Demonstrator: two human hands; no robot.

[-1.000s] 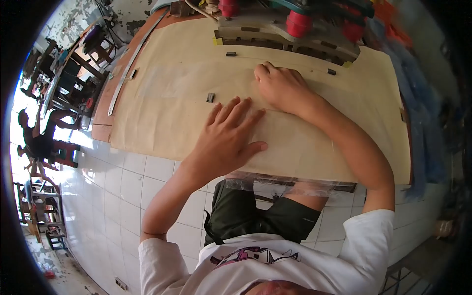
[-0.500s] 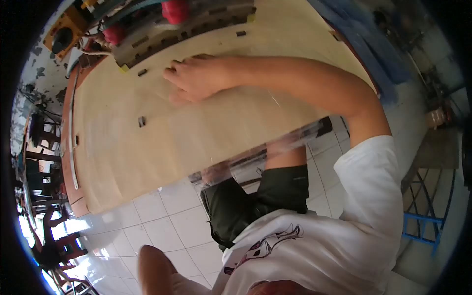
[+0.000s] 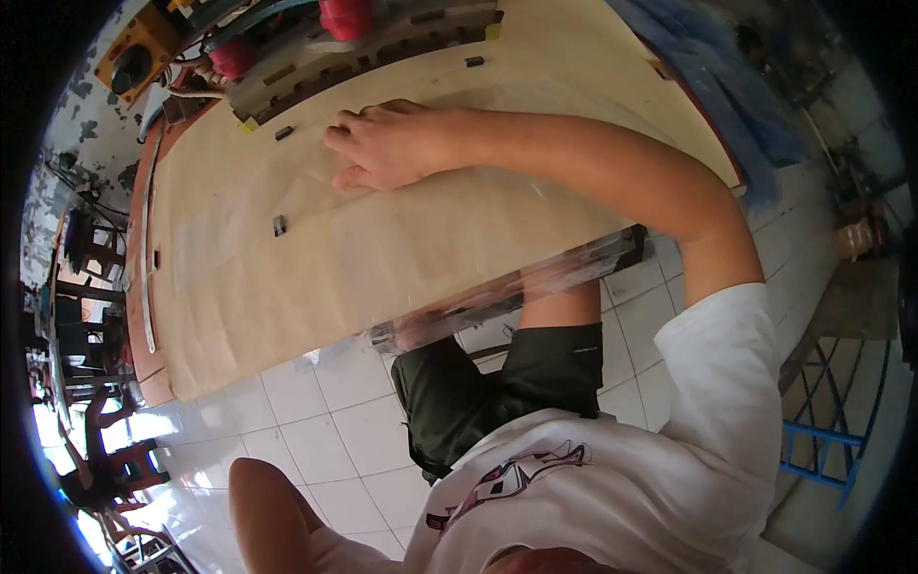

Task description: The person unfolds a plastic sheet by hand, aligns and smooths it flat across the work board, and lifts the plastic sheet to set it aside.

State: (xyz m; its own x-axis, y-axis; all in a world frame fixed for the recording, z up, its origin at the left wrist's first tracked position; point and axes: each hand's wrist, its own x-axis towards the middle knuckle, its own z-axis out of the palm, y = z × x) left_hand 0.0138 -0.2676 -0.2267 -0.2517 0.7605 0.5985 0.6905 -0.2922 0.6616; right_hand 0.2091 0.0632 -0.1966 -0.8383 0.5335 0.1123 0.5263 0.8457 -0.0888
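My right hand [image 3: 387,143] rests palm down on the tan sheet [image 3: 287,297] covering the worktable. Its fingers are bent and the thumb stands apart from them, with no object visible in the hand. What lies under the palm is hidden. To its left are two small dark blocks, one upper block [image 3: 283,133] and one lower block [image 3: 279,226]. Another dark block [image 3: 474,61] lies above and to the right of the hand. Of my left arm, only the bent elbow [image 3: 263,502] shows at the bottom; my left hand is out of the picture.
A metal bar with slots [image 3: 373,65] and red knobs [image 3: 346,17] spans the table's far side. A yellow box with a black dial [image 3: 132,69] is at upper left. Clear plastic film [image 3: 497,297] hangs along the near edge. A blue metal frame [image 3: 822,430] stands at right.
The view has shifted slightly. The right hand stays at about the same spot on the sheet, its thumb now plainer to see. The left elbow has moved outward to the left.
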